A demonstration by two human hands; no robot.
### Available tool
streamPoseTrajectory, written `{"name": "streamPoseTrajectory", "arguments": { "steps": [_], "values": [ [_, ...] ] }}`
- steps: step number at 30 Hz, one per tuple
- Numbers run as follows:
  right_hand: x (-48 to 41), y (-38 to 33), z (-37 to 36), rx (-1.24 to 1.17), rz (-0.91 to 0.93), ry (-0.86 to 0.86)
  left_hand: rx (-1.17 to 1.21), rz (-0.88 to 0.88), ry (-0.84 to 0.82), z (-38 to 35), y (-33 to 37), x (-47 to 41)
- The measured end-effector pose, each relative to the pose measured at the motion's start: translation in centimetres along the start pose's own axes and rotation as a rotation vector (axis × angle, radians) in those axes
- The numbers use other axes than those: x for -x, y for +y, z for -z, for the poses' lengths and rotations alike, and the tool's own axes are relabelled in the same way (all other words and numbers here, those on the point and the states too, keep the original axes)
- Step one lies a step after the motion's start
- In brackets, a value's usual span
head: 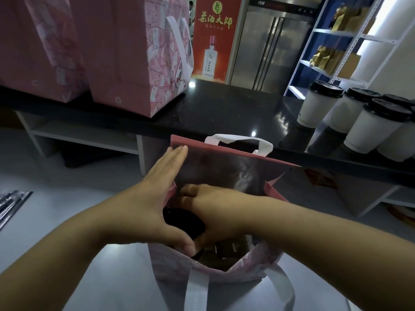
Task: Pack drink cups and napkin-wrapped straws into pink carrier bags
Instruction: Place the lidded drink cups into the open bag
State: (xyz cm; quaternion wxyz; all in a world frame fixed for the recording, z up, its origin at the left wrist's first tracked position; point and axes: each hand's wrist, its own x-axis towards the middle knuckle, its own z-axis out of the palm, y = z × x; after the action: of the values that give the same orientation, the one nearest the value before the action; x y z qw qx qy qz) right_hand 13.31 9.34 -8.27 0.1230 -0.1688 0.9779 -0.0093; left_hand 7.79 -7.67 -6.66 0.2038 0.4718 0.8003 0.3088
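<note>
Below counter (224, 113), pink white-handled bag (164, 259)

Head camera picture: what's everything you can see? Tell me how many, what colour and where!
open bag: 1, pink with white handles, front middle on the grey table
bags on counter: 2, pink, far left on the black counter
cups: at least 4, white with black lids, right end of the counter
cup in bag: 1, only its black lid showing, inside the open bag
poster: 1, red, behind the counter
shelf: 1, blue and white, back right, holding brown paper bags
left hand: 1, flat against the open bag's left side
right hand: 1, inside the open bag, curled on the cup's lid
</note>
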Motion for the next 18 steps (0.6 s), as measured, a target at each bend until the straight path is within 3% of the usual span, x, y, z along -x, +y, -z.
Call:
{"name": "streamPoseTrajectory", "arguments": {
  "steps": [12,18],
  "values": [
    [-0.2,0.2,-2.3,0.043,0.011,-0.075,-0.038,0.005,0.036,-0.1,-0.1,-0.2],
    [1.2,0.5,-0.3,-0.002,-0.055,-0.114,-0.002,-0.002,0.236,-0.2,-0.3,-0.6]
  ]
}}
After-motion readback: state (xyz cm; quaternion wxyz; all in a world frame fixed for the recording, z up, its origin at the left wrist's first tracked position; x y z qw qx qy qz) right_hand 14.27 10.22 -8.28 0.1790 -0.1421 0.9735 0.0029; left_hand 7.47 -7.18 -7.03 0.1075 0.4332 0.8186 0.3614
